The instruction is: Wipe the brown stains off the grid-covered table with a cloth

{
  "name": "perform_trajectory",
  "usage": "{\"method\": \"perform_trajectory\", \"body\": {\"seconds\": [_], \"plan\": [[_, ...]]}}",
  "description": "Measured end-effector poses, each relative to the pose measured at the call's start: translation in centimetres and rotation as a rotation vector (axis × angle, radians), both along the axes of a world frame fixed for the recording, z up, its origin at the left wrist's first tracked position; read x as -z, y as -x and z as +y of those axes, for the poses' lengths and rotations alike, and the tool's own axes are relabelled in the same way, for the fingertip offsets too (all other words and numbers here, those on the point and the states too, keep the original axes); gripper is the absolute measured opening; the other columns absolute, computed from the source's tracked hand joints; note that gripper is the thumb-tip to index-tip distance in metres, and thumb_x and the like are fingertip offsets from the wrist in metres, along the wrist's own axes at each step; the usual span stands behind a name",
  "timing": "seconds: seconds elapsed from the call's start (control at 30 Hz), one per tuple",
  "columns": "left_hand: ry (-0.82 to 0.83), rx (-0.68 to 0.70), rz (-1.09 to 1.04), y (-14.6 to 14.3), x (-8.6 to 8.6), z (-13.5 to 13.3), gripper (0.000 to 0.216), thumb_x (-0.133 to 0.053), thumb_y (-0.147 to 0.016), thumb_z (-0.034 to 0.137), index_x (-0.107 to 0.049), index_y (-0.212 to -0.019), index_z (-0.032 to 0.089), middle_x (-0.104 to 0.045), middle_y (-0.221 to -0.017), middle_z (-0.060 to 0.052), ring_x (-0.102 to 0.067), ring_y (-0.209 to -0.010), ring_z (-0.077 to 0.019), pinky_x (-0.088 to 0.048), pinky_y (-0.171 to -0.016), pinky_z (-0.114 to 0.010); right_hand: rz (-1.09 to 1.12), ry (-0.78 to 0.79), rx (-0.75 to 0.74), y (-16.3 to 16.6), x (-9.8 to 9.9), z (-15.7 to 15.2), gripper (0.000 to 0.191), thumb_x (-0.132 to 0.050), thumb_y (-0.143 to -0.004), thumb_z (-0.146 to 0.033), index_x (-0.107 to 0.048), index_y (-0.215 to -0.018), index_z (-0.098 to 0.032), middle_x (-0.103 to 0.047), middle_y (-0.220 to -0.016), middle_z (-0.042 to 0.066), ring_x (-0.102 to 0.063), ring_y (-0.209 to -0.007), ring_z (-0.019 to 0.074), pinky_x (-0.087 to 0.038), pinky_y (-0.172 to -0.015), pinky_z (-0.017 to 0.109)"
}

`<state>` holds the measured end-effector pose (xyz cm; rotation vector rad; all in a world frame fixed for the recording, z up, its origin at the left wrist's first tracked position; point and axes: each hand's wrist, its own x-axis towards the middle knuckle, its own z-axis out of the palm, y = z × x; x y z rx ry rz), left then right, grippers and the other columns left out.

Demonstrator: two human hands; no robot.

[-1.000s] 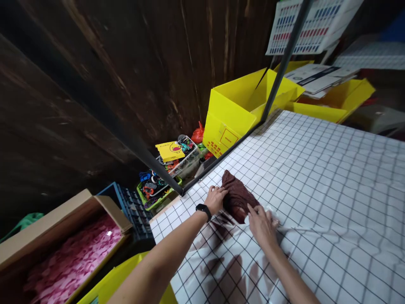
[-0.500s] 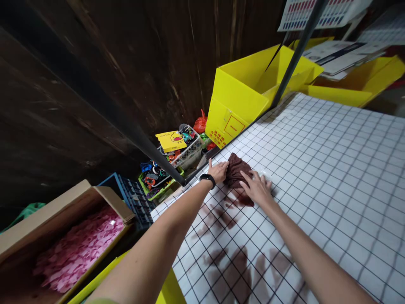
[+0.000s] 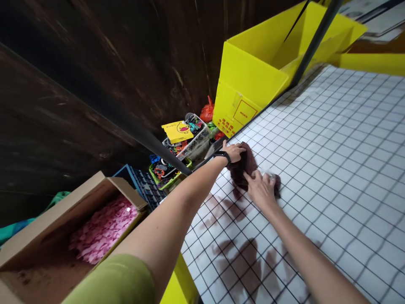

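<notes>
Here, near the left edge of the desk point(image 3: 332, 160), with its white covering ruled in black squares, a bundle of dark brown cloth point(image 3: 245, 169) lies under both of the person's hands. The left hand point(image 3: 234, 152), a black band point(image 3: 222, 156) on its wrist, is cupped over the end of the cloth nearest the desk's edge, fingers curled down onto the fabric; whether it truly pinches the cloth or only presses it I cannot tell. The right hand point(image 3: 261, 190) lies flat on the nearer part of the cloth with fingers spread apart, pressing down on it. Something clear and shiny, perhaps plastic wrap point(image 3: 268, 174), shows just beyond the right hand's fingers against the cloth, too small to make out properly.

A dark metal pole point(image 3: 311, 42) rises at a slant from the far edge of the desk. Beyond that edge stands a big yellow box point(image 3: 253, 71), open at the top, with red print on its side. Down off the left edge, on the floor, sit a white basket point(image 3: 193, 145) of small coloured items with a yellow card point(image 3: 177, 131) on top, a green tray point(image 3: 166, 175), a blue crate point(image 3: 136, 181), and an open cardboard box point(image 3: 47, 236) holding pink pieces point(image 3: 101, 230). A dark wooden wall point(image 3: 95, 63) stands behind it all.
</notes>
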<state>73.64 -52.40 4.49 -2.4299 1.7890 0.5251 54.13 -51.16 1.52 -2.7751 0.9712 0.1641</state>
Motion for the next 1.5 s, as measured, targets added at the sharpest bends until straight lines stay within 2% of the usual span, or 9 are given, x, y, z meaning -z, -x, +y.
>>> {"method": "perform_trajectory", "body": {"seconds": [0.2, 0.37, 0.5, 0.63, 0.73, 1.0, 1.17, 1.33, 1.5], "plan": [[0.011, -0.006, 0.022, -0.4, 0.3, 0.0, 0.064, -0.044, -0.086, 0.012, -0.049, -0.147, 0.032, -0.054, -0.147, -0.010, -0.048, -0.139, -0.0249, -0.016, -0.122, -0.070, 0.025, -0.025, -0.033, 0.7, -0.3, 3.3, 0.057, -0.033, -0.097, -0.013, -0.048, -0.149, -0.029, -0.054, -0.133, 0.014, -0.049, -0.119, 0.0339, -0.039, -0.099, 0.050], [0.036, -0.020, 0.051, -0.7, 0.6, 0.4, 0.055, -0.039, -0.089, 0.014, -0.053, -0.140, 0.032, -0.055, -0.148, -0.005, -0.049, -0.139, -0.0215, -0.008, -0.123, -0.070, 0.033, -0.052, -0.051, 1.2, -0.2, 5.6, 0.058, -0.031, -0.095, -0.010, -0.049, -0.147, -0.030, -0.055, -0.131, 0.014, -0.050, -0.119, 0.0336, -0.039, -0.098, 0.050], [0.030, -0.024, 0.087, -0.5, -0.2, 1.4, 0.066, -0.037, -0.086, 0.008, -0.042, -0.149, 0.028, -0.048, -0.158, -0.004, -0.047, -0.143, -0.0168, -0.005, -0.127, -0.063, 0.031, -0.063, -0.074, 1.5, 0.2, 7.7, 0.060, -0.031, -0.094, -0.009, -0.049, -0.148, -0.029, -0.056, -0.130, 0.015, -0.051, -0.116, 0.0318, -0.039, -0.096, 0.048], [0.071, 0.055, 0.075, 0.2, -1.1, 3.7, 0.068, -0.038, -0.083, 0.004, -0.046, -0.147, 0.025, -0.041, -0.164, -0.006, -0.037, -0.150, -0.0186, -0.015, -0.125, -0.065, 0.032, -0.082, -0.090, 1.9, -0.1, 9.4, 0.056, -0.035, -0.095, -0.010, -0.053, -0.144, -0.029, -0.056, -0.131, 0.014, -0.051, -0.116, 0.0311, -0.039, -0.095, 0.046], [-0.005, 0.080, 0.081, 0.6, -1.3, 5.4, 0.071, -0.038, -0.082, 0.003, -0.044, -0.148, 0.027, -0.045, -0.161, -0.006, -0.040, -0.148, -0.0202, -0.020, -0.122, -0.065, 0.042, -0.104, -0.120, 2.1, -0.4, 10.4, 0.054, -0.037, -0.094, -0.010, -0.056, -0.141, -0.028, -0.057, -0.130, 0.014, -0.050, -0.116, 0.0315, -0.038, -0.095, 0.047], [-0.103, 0.020, 0.134, 0.4, -1.4, 6.1, 0.077, -0.039, -0.082, 0.004, -0.034, -0.156, 0.023, -0.053, -0.155, -0.008, -0.045, -0.146, -0.0211, -0.004, -0.127, -0.061, 0.068, -0.129, -0.221, 2.4, 0.5, 14.0, 0.058, -0.035, -0.094, -0.010, -0.051, -0.147, -0.029, -0.056, -0.135, 0.017, -0.049, -0.120, 0.0315, -0.039, -0.097, 0.048], [-0.074, 0.033, 0.138, 0.9, -1.7, 6.3, 0.077, -0.038, -0.083, 0.001, -0.036, -0.156, 0.026, -0.056, -0.152, -0.007, -0.048, -0.141, -0.0233, -0.015, -0.124, -0.062, 0.107, -0.183, -0.279, 2.9, -0.1, 16.7, 0.061, -0.042, -0.091, -0.011, -0.049, -0.149, -0.028, -0.054, -0.142, 0.017, -0.049, -0.125, 0.0334, -0.039, -0.102, 0.051], [0.011, 0.099, 0.114, 2.1, -2.0, 9.9, 0.069, -0.040, -0.078, 0.000, -0.052, -0.144, 0.017, -0.057, -0.149, -0.012, -0.046, -0.140, -0.0277, -0.029, -0.112, -0.058, 0.101, -0.232, -0.315, 3.4, -0.7, 19.4, 0.063, -0.041, -0.090, -0.008, -0.048, -0.149, -0.030, -0.054, -0.142, 0.017, -0.049, -0.129, 0.0327, -0.039, -0.103, 0.048], [-0.101, 0.089, 0.128, 2.9, -1.9, 14.1, 0.074, -0.041, -0.076, 0.002, -0.044, -0.149, 0.017, -0.057, -0.148, -0.013, -0.050, -0.137, -0.0270, -0.014, -0.118, -0.065, 0.100, -0.270, -0.313, 3.7, -0.5, 22.1, 0.061, -0.038, -0.091, -0.008, -0.048, -0.149, -0.026, -0.052, -0.145, 0.018, -0.044, -0.134, 0.0352, -0.036, -0.105, 0.050]]}}
